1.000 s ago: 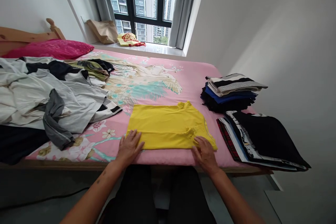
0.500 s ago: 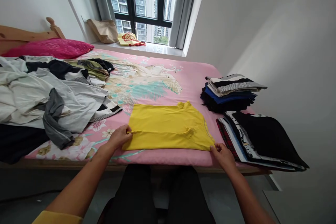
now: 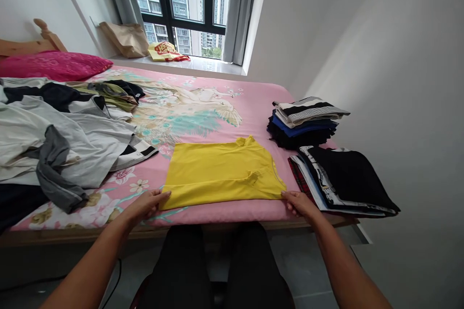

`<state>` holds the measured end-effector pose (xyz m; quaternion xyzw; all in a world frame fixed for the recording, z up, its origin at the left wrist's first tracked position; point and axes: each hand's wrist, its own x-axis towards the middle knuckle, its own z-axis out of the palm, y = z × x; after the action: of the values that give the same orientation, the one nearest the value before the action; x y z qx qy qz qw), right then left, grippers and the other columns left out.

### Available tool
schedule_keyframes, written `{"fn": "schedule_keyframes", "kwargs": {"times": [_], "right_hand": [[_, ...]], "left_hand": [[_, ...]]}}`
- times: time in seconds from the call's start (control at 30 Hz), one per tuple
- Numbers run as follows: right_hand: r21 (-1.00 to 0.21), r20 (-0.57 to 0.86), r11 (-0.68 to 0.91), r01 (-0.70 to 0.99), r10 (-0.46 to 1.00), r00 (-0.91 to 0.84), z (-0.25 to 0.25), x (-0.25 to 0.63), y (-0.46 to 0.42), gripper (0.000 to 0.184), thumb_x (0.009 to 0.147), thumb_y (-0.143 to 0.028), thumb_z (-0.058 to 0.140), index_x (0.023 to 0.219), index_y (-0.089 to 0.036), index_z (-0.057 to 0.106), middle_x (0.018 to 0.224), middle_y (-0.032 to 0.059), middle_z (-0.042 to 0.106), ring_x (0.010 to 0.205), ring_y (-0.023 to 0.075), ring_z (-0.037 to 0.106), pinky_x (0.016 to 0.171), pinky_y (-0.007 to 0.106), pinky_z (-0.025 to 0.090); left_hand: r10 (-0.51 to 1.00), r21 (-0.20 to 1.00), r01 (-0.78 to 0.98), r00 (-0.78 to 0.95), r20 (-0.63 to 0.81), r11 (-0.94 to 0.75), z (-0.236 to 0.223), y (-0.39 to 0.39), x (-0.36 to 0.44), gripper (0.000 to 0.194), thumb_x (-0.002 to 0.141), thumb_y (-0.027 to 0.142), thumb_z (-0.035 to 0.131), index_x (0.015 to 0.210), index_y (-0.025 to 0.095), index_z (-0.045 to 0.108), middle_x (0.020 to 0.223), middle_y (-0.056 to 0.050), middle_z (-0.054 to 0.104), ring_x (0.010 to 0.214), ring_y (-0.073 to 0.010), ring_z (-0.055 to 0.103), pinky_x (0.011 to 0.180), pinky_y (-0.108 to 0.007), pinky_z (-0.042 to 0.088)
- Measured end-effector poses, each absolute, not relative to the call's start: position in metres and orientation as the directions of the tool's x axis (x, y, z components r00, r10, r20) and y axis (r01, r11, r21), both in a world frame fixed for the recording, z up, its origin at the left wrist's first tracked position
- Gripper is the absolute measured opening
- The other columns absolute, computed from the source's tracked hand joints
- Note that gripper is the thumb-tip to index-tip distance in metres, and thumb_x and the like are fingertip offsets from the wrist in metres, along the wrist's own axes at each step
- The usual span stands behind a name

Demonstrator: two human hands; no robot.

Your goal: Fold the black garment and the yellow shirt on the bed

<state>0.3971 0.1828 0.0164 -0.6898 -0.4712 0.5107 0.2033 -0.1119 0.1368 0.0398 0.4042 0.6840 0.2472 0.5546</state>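
A yellow T-shirt lies flat near the bed's front edge, its near side folded inward in a long strip and its neckline to the right. At the near left corner of the hem, my left hand pinches the fabric between thumb and fingers. My right hand grips the near right corner, by the shoulder and collar. Both hands are closed on the shirt, which stretches between them. Just right of my right hand is a stack of folded clothes with a black garment on top.
A loose heap of clothes covers the bed's left side. Behind the near stack stands another folded pile, striped on top. The pink floral bedsheet spreads toward a window ledge with a paper bag. A magenta pillow lies far left.
My left hand has moved from the folded strip's inner edge down to the near left corner. My right hand stays on its corner. The whole view has shifted slightly.
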Motion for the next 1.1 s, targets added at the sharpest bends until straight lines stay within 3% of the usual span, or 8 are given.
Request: {"fn": "schedule_keyframes", "kwargs": {"times": [0.2,0.37,0.53,0.7,0.83,0.9,1.0,1.1], "right_hand": [[-0.744,-0.547,-0.500,0.442,0.837,0.026,0.015,0.397,0.185,0.032,0.078,-0.049,0.053,0.073,-0.019,0.046,0.049,-0.0062,0.051,0.033,0.0056,0.041,0.032,0.016,0.022],[-0.743,-0.553,-0.503,0.442,0.833,0.019,0.014,0.400,0.184,0.032,0.079,-0.049,0.053,0.073,-0.019,0.046,0.051,-0.0063,0.052,0.034,0.0052,0.042,0.032,0.016,0.023],[-0.744,-0.540,-0.496,0.449,0.841,0.034,0.011,0.400,0.181,0.033,0.080,-0.050,0.051,0.069,-0.019,0.044,0.050,-0.0056,0.052,0.034,0.0052,0.042,0.032,0.016,0.024],[-0.710,-0.549,-0.501,0.495,0.834,0.056,0.011,0.397,0.180,0.034,0.078,-0.050,0.052,0.067,-0.019,0.043,0.049,-0.0052,0.052,0.033,0.0055,0.042,0.033,0.017,0.024],[-0.695,-0.531,-0.479,0.537,0.845,0.066,0.007,0.395,0.180,0.033,0.080,-0.050,0.048,0.067,-0.020,0.043,0.049,-0.0039,0.053,0.034,0.0066,0.043,0.034,0.017,0.026],[-0.674,-0.508,-0.455,0.582,0.857,0.081,0.004,0.397,0.180,0.034,0.081,-0.051,0.046,0.068,-0.020,0.046,0.050,-0.0030,0.054,0.034,0.0080,0.044,0.035,0.019,0.026],[-0.598,-0.391,-0.390,0.700,0.905,0.170,0.005,0.401,0.178,0.035,0.080,-0.053,0.047,0.076,-0.019,0.055,0.054,-0.0002,0.058,0.042,0.0115,0.050,0.040,0.021,0.031],[-0.527,-0.079,-0.286,0.800,0.954,0.289,0.016,0.396,0.169,0.035,0.080,-0.052,0.049,0.089,-0.021,0.060,0.068,0.0022,0.064,0.059,0.0166,0.058,0.052,0.025,0.039]], "left_hand": [[0.889,0.873,0.185,-0.175,-0.423,0.451,0.058,0.127,-0.087,0.050,0.053,0.060,0.069,0.077,0.017,0.055,0.047,0.009,0.043,0.036,-0.0046,0.032,0.035,-0.018,0.020],[0.877,0.814,0.327,-0.177,-0.447,0.480,0.048,0.123,-0.090,0.054,0.057,0.062,0.064,0.088,0.017,0.061,0.043,0.008,0.044,0.033,-0.0080,0.036,0.034,-0.019,0.021],[0.958,0.876,0.397,-0.196,-0.210,0.273,0.025,0.122,-0.105,0.054,0.065,0.063,0.058,0.093,0.017,0.063,0.073,0.000,0.065,0.067,-0.0160,0.058,0.056,-0.021,0.042],[0.940,0.817,0.474,-0.078,-0.332,0.328,0.016,0.125,-0.115,0.044,0.064,0.056,0.064,0.080,0.015,0.066,0.073,0.001,0.065,0.071,-0.0174,0.058,0.059,-0.022,0.041],[0.953,0.885,0.354,-0.113,-0.280,0.302,0.013,0.128,-0.114,0.046,0.064,0.051,0.065,0.094,0.017,0.062,0.083,0.000,0.066,0.075,-0.0177,0.060,0.061,-0.023,0.044],[0.952,0.887,0.350,-0.165,-0.257,0.300,0.012,0.128,-0.112,0.046,0.067,0.049,0.061,0.099,0.017,0.058,0.078,0.000,0.065,0.070,-0.0168,0.060,0.059,-0.023,0.044],[0.926,0.771,0.535,-0.328,-0.186,0.345,0.013,0.127,-0.109,0.047,0.071,0.042,0.056,0.112,0.019,0.053,0.072,0.002,0.062,0.062,-0.0155,0.058,0.057,-0.025,0.044],[0.894,0.606,0.756,-0.419,0.157,0.248,0.017,0.122,-0.099,0.045,0.074,0.031,0.053,0.117,0.019,0.053,0.089,-0.003,0.063,0.076,-0.0180,0.061,0.072,-0.031,0.049]]}}
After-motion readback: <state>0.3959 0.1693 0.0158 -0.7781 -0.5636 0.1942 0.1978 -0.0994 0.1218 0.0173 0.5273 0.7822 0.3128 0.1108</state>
